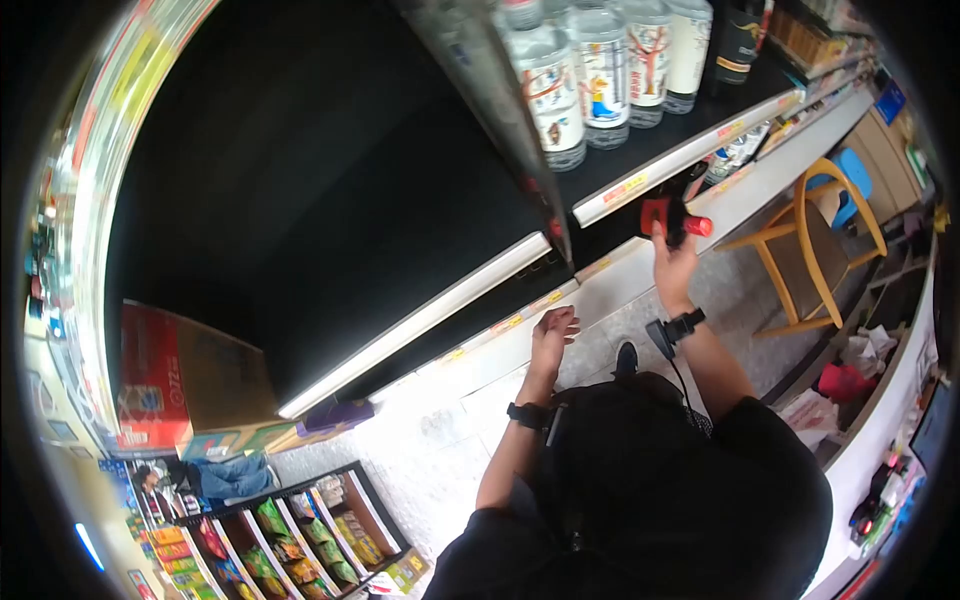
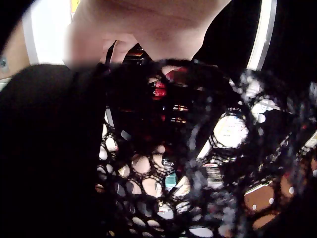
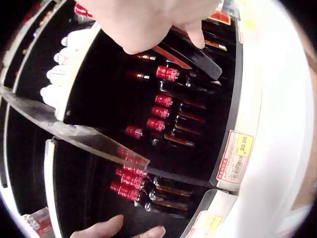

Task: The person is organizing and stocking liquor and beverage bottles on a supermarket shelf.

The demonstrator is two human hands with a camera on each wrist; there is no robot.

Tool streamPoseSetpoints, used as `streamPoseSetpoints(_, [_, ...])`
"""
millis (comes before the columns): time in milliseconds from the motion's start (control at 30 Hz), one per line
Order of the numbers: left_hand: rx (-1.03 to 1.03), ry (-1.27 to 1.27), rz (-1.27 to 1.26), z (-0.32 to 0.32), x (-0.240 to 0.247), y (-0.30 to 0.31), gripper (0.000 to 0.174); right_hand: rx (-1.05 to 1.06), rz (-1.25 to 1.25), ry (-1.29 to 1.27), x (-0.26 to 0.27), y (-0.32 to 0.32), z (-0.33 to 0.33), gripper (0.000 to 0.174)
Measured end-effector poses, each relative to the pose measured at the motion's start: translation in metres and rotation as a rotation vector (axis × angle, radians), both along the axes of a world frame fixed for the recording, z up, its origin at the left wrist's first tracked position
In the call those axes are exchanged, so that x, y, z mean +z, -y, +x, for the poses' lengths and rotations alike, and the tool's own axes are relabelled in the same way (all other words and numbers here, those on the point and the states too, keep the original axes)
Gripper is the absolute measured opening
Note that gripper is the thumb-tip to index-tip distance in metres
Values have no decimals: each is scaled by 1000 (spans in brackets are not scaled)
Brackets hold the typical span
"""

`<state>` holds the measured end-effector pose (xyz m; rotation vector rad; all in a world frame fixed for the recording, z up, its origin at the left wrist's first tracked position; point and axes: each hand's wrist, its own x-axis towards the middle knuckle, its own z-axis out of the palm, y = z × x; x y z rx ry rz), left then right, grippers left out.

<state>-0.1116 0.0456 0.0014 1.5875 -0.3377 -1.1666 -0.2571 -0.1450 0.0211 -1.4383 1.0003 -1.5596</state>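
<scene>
In the head view my right hand (image 1: pixel 672 255) is raised to a low black shelf (image 1: pixel 620 190) and grips a small dark bottle with a red cap (image 1: pixel 678 218). The right wrist view shows that hand (image 3: pixel 143 22) above rows of similar red-capped dark bottles (image 3: pixel 161 111) lying deep in the shelf. My left hand (image 1: pixel 553 335) hovers lower, near the white shelf edge, with loosely bent fingers and nothing in it; its fingertips (image 3: pixel 119 228) show at the bottom of the right wrist view. Black mesh fabric (image 2: pixel 198 148) covers most of the left wrist view.
Clear bottles with white labels (image 1: pixel 600 70) stand on the shelf above. A transparent divider (image 3: pixel 84 136) splits the bottle rows, and price tags (image 3: pixel 237 156) line the shelf edge. A yellow wooden chair (image 1: pixel 810 250) stands to the right, a snack rack (image 1: pixel 290 540) and a red carton (image 1: pixel 160 375) to the left.
</scene>
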Motion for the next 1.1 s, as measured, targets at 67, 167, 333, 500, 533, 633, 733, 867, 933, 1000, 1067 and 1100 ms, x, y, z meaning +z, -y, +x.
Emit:
streamPoseSetpoints(67, [-2, 1, -11, 4, -2, -5, 33, 14, -4, -64, -9, -15, -16, 35])
streamPoseSetpoints(167, [-35, 11, -18, 11, 7, -14, 39, 141, 36, -30, -8, -52, -29, 32])
streamPoseSetpoints(333, [-11, 2, -40, 22, 5, -27, 37, 443, 128, -154, -2, -102, -26, 38])
streamPoseSetpoints(500, [49, -12, -74, 35, 10, -45, 35, 662, -50, -349, 9, -131, 21, 55])
streamPoseSetpoints(533, [80, 7, -91, 39, 9, -48, 37, 686, -30, -306, 5, -137, 33, 55])
streamPoseSetpoints(633, [136, 23, -99, 50, -1, -56, 47, 712, -44, -331, -8, -144, 66, 54])
streamPoseSetpoints(733, [167, 91, -171, 58, 10, -63, 56, 725, -23, -427, 8, -153, 93, 53])
streamPoseSetpoints(867, [162, 134, -322, 67, 3, -62, 59, 651, -164, -478, -1, -155, 122, 50])
streamPoseSetpoints(933, [143, 176, -328, 74, -4, -59, 61, 589, -228, -497, -7, -152, 134, 48])
streamPoseSetpoints(1000, [113, 215, -333, 81, -6, -54, 65, 568, -149, -518, -7, -149, 144, 44])
streamPoseSetpoints(1067, [79, 199, -390, 88, -5, -52, 68, 539, -116, -566, 0, -146, 154, 44])
streamPoseSetpoints(1100, [70, 196, -393, 90, -4, -51, 68, 516, -85, -607, 3, -145, 159, 44])
